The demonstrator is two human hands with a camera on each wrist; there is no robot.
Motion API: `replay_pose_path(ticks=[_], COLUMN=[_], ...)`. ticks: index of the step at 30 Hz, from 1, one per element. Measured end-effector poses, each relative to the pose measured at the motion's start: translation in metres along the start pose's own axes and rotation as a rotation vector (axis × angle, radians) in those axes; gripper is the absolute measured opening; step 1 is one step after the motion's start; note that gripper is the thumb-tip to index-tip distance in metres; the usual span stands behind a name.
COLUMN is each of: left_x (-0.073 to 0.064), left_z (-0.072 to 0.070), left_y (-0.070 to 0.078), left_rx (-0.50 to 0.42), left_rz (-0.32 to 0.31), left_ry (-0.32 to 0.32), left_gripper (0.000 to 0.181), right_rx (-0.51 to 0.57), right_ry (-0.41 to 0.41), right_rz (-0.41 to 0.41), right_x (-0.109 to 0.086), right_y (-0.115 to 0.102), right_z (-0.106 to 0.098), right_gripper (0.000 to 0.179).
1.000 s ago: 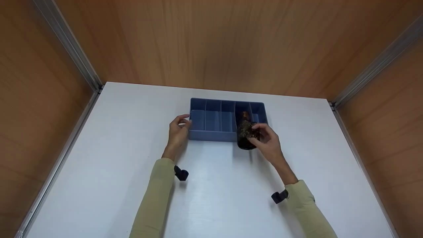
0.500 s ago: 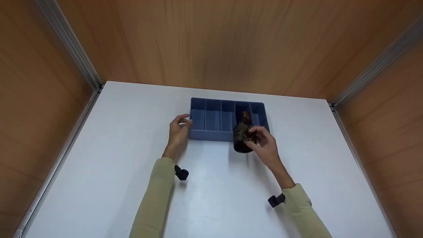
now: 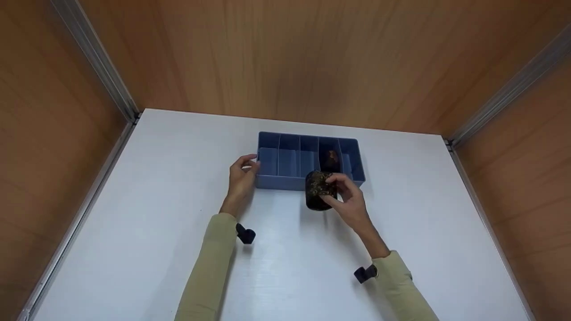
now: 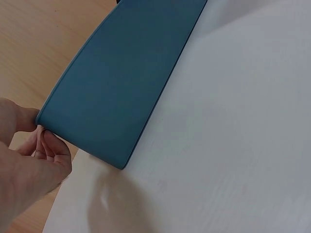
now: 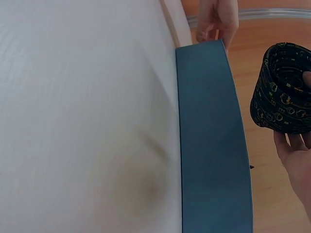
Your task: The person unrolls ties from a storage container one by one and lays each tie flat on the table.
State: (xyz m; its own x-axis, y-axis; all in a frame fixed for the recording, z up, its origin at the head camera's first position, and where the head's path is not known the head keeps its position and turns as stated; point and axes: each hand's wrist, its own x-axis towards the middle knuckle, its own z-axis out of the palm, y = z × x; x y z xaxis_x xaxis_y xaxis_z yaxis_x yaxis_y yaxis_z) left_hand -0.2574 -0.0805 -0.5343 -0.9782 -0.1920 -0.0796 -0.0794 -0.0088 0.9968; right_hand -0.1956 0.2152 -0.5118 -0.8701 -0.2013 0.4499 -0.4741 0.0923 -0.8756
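A blue organizer box (image 3: 285, 183) with a row of compartments lies on the table. My left hand (image 3: 242, 176) pinches the rim at its left end; the left wrist view shows the thumb and curled fingers at the box's corner. My right hand (image 3: 350, 200) holds a rolled-up black cloth (image 3: 317, 191) with a small yellowish print, fingers on one side and thumb at its open end. The roll hangs above the box's front wall, apart from it in the right wrist view. A dark item with a reddish-brown patch (image 3: 331, 159) sits in the compartment second from the right.
The white table (image 3: 285, 267) extends around the box. Wooden panels (image 3: 285, 58) with metal edge rails stand at the back and both sides. A small black camera is worn on each wrist.
My right hand has moved left and toward the front with the rolled cloth, uncovering more of the dark item in the compartment. The left hand stays at the box's left end.
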Motion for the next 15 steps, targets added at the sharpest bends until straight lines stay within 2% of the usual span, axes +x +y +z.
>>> replay_pose_path(ticks=[3,7,12,15], left_x=[0.000,-0.001,-0.004,-0.007], left_z=[0.000,0.001,0.000,-0.001], left_y=[0.000,0.002,0.003,0.006], left_rx=[0.026,0.044,0.022,0.019], left_rz=[0.029,0.016,-0.007,-0.006], left_ry=[0.016,0.029,0.048,0.052], left_gripper=[0.028,0.028,0.028,0.029], right_rx=[0.001,0.000,-0.004,-0.003], right_ry=[-0.007,-0.010,-0.023,-0.036], right_rz=[0.003,0.018,0.018,0.012], right_x=[0.000,0.000,0.000,0.000], right_y=[-0.001,-0.009,-0.027,-0.029], right_z=[0.004,0.011,0.020,0.024], right_gripper=[0.036,0.037,0.034,0.034])
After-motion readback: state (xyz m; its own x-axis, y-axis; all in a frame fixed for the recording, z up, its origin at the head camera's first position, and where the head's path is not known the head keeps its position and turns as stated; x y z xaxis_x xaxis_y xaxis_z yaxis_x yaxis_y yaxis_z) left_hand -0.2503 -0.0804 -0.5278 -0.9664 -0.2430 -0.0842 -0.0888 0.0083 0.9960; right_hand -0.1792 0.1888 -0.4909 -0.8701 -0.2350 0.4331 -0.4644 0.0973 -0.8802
